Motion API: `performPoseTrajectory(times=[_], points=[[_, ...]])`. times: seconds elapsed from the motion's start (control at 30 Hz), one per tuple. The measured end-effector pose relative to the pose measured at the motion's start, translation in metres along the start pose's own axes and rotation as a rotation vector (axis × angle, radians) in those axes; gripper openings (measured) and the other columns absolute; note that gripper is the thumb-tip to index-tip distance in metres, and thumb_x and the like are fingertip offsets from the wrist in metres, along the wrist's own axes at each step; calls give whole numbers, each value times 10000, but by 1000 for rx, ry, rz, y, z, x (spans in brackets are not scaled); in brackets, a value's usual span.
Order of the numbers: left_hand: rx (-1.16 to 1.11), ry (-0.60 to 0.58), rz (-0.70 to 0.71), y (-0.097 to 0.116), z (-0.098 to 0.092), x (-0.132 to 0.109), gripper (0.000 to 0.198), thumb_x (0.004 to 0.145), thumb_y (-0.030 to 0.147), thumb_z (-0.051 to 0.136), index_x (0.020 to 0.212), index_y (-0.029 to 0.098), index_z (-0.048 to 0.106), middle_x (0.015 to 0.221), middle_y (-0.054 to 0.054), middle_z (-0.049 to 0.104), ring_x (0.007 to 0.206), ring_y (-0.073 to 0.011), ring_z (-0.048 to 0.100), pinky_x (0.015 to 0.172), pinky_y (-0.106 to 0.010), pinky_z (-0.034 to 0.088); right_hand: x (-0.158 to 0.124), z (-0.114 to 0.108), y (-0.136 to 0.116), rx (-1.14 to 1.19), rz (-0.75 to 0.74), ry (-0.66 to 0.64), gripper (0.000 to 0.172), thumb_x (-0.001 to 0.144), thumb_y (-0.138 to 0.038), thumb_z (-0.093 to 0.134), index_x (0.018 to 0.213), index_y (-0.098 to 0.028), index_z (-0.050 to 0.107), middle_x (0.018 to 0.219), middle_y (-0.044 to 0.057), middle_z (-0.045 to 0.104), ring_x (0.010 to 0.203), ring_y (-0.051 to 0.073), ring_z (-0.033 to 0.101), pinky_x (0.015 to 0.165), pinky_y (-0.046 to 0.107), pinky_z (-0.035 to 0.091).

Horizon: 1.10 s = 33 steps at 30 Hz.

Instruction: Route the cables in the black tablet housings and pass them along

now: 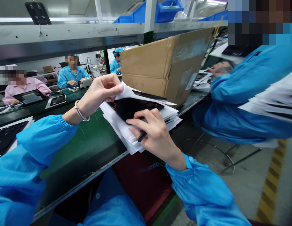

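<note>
A stack of white sheets (pixel 134 145) with dark flat panels between them lies at the edge of the green table. On top is a black panel (pixel 129 108). My left hand (pixel 104 89) pinches a white sheet (pixel 127 93) at the stack's far left corner, lifting it a little. My right hand (pixel 152 128) is over the near side of the black panel, fingers curled round a short black tool (pixel 142 136) whose far part is hidden by the fingers.
Behind the stack stands a large cardboard box (pixel 150 66). Another dark panel (pixel 10 136) lies on the green table (pixel 89 147) at the left. A person in a blue sleeve (pixel 249 75) is close on the right. A metal shelf (pixel 77 36) crosses above.
</note>
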State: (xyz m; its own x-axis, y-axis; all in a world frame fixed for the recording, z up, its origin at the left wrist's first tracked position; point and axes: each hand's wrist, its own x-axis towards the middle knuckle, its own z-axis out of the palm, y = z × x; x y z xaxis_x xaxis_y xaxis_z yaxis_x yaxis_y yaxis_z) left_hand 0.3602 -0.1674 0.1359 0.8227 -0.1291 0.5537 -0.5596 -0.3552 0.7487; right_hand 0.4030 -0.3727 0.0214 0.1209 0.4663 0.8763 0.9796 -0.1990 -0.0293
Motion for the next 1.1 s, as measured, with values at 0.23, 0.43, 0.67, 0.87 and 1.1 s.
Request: performPoseTrajectory(times=[0.23,0.43,0.67,0.87,1.1], points=[[322,-89,151,-13,13,-38,329,865,445,751,742,159,641,709,-1,574,624,-95,492,522,-212,392,-13,-7,0,-30,-74,37,132,923,-247,681,1043,-202,712,1010,71,685,930,217,552,840,382,472],[703,-205,428,-22,10,-60,304,977,462,586,986,171,675,910,-67,647,793,-146,615,671,-248,502,3,-3,0,-60,-88,134,96,910,-121,641,868,-196,685,883,46,680,830,193,530,761,352,459],[993,22,637,-23,16,-35,138,989,175,532,930,172,656,847,-25,655,706,-109,584,635,-212,454,21,-9,2,-33,-5,303,105,928,-164,630,962,-232,701,908,37,670,859,194,595,792,373,484],[771,114,491,-18,13,-13,86,900,223,658,826,182,673,697,19,564,577,-96,479,556,-239,407,-27,-8,-12,-44,78,344,296,900,-115,646,1140,-284,686,922,42,682,842,207,621,769,385,503],[506,107,354,-23,5,-5,184,874,347,706,782,198,649,678,14,566,599,-105,480,538,-244,408,-36,8,-21,-44,91,215,300,925,-140,626,1201,-236,692,993,77,660,933,218,588,810,374,499]])
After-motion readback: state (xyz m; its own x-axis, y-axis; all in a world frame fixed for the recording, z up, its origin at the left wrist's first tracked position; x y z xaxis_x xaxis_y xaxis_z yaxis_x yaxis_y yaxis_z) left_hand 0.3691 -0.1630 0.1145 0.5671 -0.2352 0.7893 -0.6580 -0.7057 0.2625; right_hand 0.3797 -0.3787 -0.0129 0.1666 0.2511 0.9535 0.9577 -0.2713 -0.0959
